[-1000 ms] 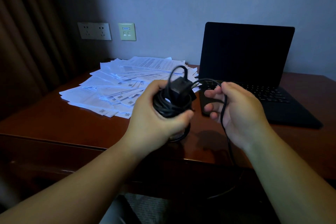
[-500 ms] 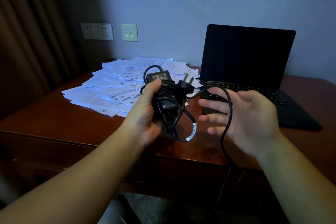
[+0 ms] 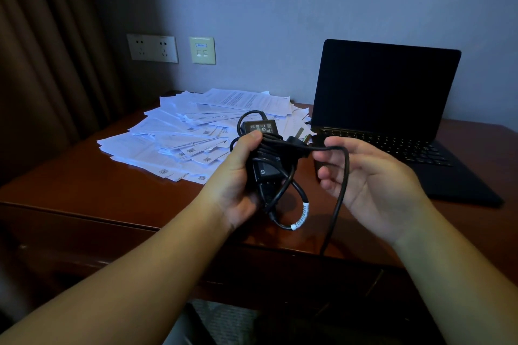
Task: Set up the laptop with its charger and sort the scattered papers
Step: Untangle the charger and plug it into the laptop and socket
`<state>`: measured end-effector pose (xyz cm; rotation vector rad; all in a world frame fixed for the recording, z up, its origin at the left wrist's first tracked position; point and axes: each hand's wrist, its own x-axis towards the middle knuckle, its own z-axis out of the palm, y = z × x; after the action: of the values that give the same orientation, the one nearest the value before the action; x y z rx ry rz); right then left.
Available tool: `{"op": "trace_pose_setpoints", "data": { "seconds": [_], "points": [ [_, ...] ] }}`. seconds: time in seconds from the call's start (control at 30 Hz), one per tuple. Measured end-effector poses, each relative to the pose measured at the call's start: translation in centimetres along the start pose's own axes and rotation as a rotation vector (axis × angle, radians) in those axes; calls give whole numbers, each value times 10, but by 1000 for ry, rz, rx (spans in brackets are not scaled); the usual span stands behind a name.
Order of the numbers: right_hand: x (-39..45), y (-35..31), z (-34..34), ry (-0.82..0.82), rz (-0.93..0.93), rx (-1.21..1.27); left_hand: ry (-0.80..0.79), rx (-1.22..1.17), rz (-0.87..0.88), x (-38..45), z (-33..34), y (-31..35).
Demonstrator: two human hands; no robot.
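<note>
My left hand (image 3: pixel 232 185) grips a black charger (image 3: pixel 266 172), a power brick wrapped in loops of its own cord, held above the desk's front edge. Its plug (image 3: pixel 299 138) sticks out to the right. From the bundle a strand of cable (image 3: pixel 341 196) runs right, where my right hand (image 3: pixel 372 185) pinches it between thumb and fingers, palm up; the strand then drops below the desk edge. The black laptop (image 3: pixel 386 92) stands open with a dark screen at the back right. A spread heap of white papers (image 3: pixel 179 137) lies left of it.
The brown wooden desk (image 3: pixel 84 185) stands against a grey wall. A double wall socket (image 3: pixel 152 48) and a data plate (image 3: pixel 202 50) sit above the papers. A brown curtain (image 3: pixel 42 50) hangs at the left.
My left hand turned the charger bundle so the brick's label faces me. My right hand opened, then closed its fingertips on the pulled-out strand of cable.
</note>
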<state>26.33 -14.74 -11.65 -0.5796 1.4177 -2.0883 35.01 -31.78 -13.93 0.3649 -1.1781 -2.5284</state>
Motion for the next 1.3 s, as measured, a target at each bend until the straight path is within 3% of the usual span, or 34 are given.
{"op": "trace_pose_setpoints", "data": {
  "seconds": [0.2,0.57,0.87,1.07,1.3],
  "points": [
    [2,8,6,1,-214,-323,-22,64,-92,3,-7,-14],
    [20,-19,16,-19,-338,-372,-106,170,-169,3,-13,-16],
    [41,-20,10,25,-180,-274,-221,267,-168,2,-20,-18],
    [50,-14,8,90,-73,-193,-404,295,-130,3,-22,-18],
    [54,-8,-4,66,60,-109,-503,351,-121,0,-20,-16]
  ]
}}
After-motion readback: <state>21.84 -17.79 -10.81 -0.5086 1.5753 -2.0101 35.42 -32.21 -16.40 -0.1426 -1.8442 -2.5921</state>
